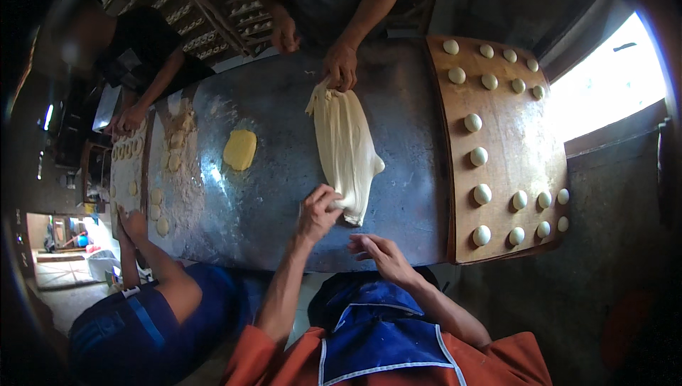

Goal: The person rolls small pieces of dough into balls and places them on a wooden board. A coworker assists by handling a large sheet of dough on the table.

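Observation:
A long pale sheet of stretched dough (347, 137) runs lengthwise away from me on the dark metal worktop (284, 165). Its near end is pinched in the fingers of my left hand (320, 214). Just right of that end and nearer to me, my right hand (380, 254) hovers with bent, parted fingers and holds nothing I can see. Across the table, a co-worker's hand (342, 66) grips the dough's far end. A flat yellow lump (240, 149), perhaps dough or fat, lies to the left.
At right, a wooden board (501, 137) carries several round dough balls. The worktop's left part bears flour (177, 173) and small dough pieces (163, 226). Two more people work there, one far left, one in blue (156, 315) near left. Racks (192, 9) stand behind.

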Demonstrator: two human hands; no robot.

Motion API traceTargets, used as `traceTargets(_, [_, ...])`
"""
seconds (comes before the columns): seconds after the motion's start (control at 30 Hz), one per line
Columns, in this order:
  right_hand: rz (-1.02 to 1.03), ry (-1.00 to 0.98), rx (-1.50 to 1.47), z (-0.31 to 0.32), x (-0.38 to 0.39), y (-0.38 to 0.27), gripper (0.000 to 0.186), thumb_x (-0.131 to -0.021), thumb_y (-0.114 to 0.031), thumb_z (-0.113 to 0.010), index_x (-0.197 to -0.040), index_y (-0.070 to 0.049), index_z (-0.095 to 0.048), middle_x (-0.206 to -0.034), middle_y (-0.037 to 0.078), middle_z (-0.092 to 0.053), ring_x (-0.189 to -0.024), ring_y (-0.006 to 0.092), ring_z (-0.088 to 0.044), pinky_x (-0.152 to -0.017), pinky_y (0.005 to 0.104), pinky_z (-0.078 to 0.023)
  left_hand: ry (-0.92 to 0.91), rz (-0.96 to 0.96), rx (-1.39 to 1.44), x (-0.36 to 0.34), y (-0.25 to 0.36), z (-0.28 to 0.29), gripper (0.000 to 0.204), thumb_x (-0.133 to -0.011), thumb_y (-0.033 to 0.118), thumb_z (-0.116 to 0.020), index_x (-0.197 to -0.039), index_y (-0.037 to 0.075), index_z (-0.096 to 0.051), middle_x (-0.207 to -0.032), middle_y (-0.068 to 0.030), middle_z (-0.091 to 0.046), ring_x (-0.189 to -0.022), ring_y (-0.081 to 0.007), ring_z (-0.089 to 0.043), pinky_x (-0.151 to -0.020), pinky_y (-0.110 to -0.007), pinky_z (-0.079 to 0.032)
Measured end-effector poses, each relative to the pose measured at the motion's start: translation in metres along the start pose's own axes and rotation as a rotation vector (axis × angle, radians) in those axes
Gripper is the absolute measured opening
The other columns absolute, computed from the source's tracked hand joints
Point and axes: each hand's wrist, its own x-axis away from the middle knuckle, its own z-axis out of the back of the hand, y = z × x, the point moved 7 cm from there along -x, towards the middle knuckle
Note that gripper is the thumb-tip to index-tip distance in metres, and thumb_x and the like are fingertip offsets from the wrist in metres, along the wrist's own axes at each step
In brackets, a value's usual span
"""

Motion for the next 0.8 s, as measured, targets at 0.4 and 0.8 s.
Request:
traceTargets(0.4, [0.17,0.527,0.696,-0.02,-0.07,0.018,0.034,-0.109,-0.035,-0.053,-0.102,-0.003,-0.066,-0.076,0.018,-0.068,-0.067,0.0376,-0.067,-0.06,0.0503,-0.05,-0.196,1.029,1.07,0.089,-0.032,-0.029,0.049,-0.105,0.044,-0.055,-0.112,-0.002,-0.074,-0.103,-0.015,-0.076,-0.093,-0.0237,-0.074,-0.088,-0.038,-0.059])
traceTargets(0.8, [0.5,-0.182,0.542,-0.112,0.033,-0.096,0.03,-0.095,-0.015,-0.074,-0.12,-0.001,-0.063,-0.099,0.01,-0.068,-0.094,0.0232,-0.07,-0.087,0.0432,-0.057,-0.374,1.127,1.446,0.044,-0.028,-0.101,0.028,-0.103,0.04,-0.057,-0.103,0.012,-0.059,-0.075,0.0047,-0.046,-0.068,-0.0078,-0.05,-0.06,-0.026,-0.045])
